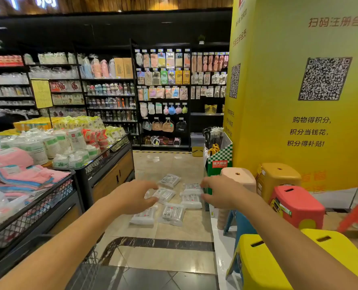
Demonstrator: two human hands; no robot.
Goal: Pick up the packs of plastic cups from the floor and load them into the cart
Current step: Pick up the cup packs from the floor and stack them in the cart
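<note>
Several clear packs of plastic cups lie in a loose cluster on the tiled floor ahead: one farthest away [169,180], one at the near left [143,217], one at the near right [172,214]. Both my arms stretch out toward them. My left hand [135,197] hovers with loosely curled fingers, its fingertips overlapping a middle pack [164,194]. My right hand [220,191] is also loosely curled, its fingertips beside two stacked packs [191,200]. Neither hand visibly grips a pack. The wire corner of the cart [88,266] shows at the bottom left.
A display table with a mesh rim [102,162] holding towels and cup packs stands on the left. Plastic stools, yellow [278,258], red [297,204] and ochre [278,176], crowd the right, before a yellow pillar [289,101]. An umbrella box [217,160] stands behind the packs.
</note>
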